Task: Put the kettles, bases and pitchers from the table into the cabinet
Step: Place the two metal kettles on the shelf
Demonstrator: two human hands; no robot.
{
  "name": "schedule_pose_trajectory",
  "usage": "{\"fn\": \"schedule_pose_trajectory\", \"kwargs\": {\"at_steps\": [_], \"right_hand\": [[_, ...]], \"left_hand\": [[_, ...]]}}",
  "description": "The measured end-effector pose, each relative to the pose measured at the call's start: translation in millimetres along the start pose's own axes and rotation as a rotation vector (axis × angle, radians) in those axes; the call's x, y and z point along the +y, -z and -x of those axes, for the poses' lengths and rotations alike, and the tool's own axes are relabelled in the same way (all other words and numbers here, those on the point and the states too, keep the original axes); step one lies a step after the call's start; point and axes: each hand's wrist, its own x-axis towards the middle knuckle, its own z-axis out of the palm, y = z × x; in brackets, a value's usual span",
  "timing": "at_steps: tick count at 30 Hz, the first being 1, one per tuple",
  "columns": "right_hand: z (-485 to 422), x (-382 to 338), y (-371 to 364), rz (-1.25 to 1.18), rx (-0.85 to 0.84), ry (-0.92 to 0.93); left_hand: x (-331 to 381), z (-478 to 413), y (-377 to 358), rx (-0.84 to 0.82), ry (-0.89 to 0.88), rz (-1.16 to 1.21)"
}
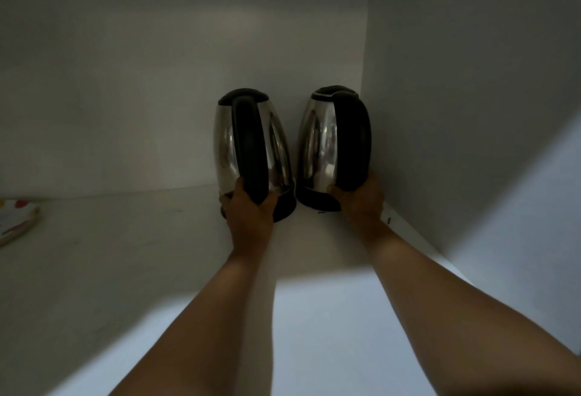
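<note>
Inside cabinet [471, 49], dim light. Two steel kettles with black handles and lids stand upright on shelf [125, 254], side by side at back right corner, narrow gap between them. Left kettle [226, 144] against back wall; left hand [248, 210] wrapped around lower end of its handle, fingers closed. Right kettle [317, 144] near side wall; right hand [361, 200] closed on lower part of its handle. Patterned plate [15, 219] at shelf's left edge, well apart from kettles, partly cut off.
</note>
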Motion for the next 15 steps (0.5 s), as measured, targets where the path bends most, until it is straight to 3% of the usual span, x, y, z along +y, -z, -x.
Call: {"fn": "schedule_pose_trajectory", "kwargs": {"at_steps": [7, 15], "right_hand": [[0, -1, 2, 0.036, -0.02, -0.02], [17, -2, 20, 0.135, -0.068, -0.132]], "left_hand": [[3, 0, 4, -0.042, -0.002, -0.052], [11, 7, 31, -0.212, 0.143, -0.191]]}}
